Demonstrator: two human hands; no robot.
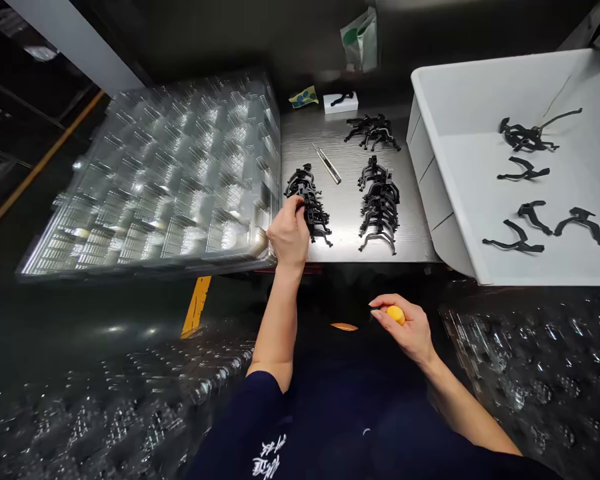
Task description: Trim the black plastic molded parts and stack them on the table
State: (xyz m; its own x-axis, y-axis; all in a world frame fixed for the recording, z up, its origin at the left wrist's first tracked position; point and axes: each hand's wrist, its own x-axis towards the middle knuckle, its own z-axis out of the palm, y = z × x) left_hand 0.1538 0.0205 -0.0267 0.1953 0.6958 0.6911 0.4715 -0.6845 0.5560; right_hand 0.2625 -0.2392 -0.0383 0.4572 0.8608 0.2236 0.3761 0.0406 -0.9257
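My left hand [290,232] is closed at a row of black branched plastic parts [321,223] on the metal table; its fingertips are partly hidden against one of them. My right hand [405,327] is held low in front of the table's edge, wrapped round a small tool with a yellow rounded handle [395,315]. A short dark tip seems to show between thumb and forefinger. To the right of my left hand lies a second row of the same black parts [379,207]. Behind it is a loose pile of them [373,130].
Stacked clear plastic trays [180,180] stand at the left. A white bin [445,167] at the right holds several black parts. A utility knife [327,164], a white block [341,103] and a yellow sticker sheet [304,98] lie toward the back. More clear trays [535,360] are below.
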